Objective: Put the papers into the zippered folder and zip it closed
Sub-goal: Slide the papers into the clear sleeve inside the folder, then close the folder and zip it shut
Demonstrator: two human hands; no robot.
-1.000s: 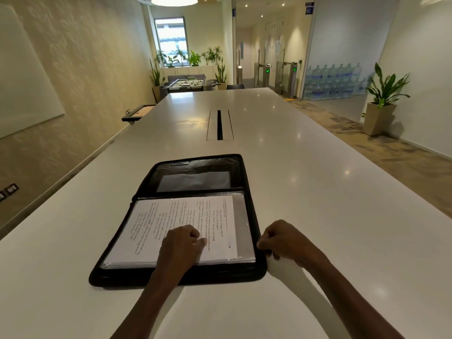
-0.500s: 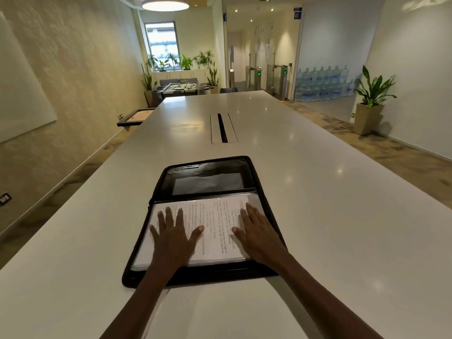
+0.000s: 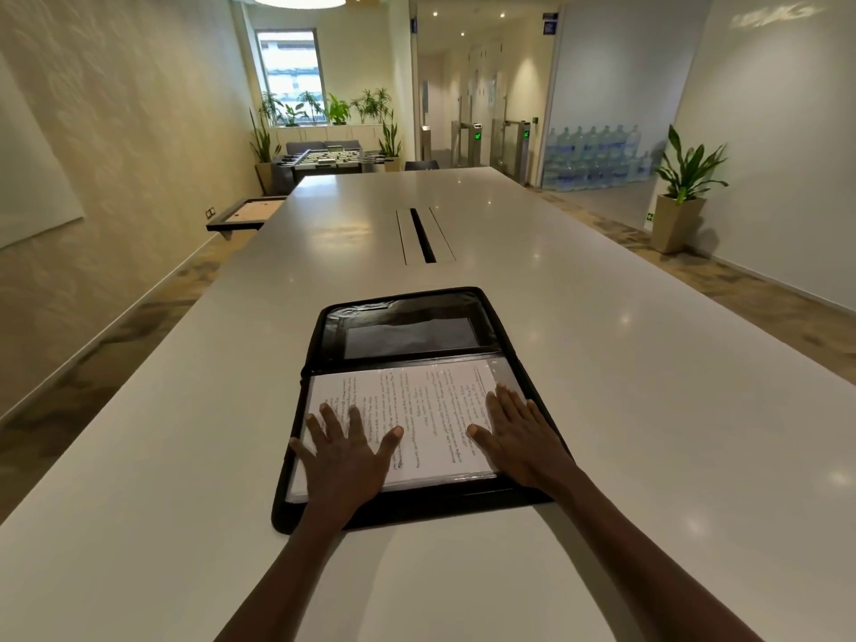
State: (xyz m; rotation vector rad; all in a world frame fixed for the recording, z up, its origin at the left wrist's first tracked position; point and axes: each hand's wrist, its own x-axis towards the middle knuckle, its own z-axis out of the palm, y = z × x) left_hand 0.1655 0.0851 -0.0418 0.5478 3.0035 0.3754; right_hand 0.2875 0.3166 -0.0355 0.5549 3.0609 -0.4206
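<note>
A black zippered folder (image 3: pixel 407 312) lies open flat on the white table, its far half showing a dark inner pocket. The papers (image 3: pixel 417 410), white sheets with handwritten lines under a clear cover, lie in the near half. My left hand (image 3: pixel 345 461) presses flat on the papers' left part with fingers spread. My right hand (image 3: pixel 521 437) rests flat on their right part, fingers straight and together, close to the folder's right edge.
The long white table (image 3: pixel 602 363) stretches ahead, with a cable slot (image 3: pixel 422 236) in its middle beyond the folder. A wall runs along the left, a potted plant (image 3: pixel 683 192) stands by the right wall.
A second ago my left hand was curled on the papers and my right was curled at the folder's right edge. Both have since flattened onto the papers and shifted slightly outward.
</note>
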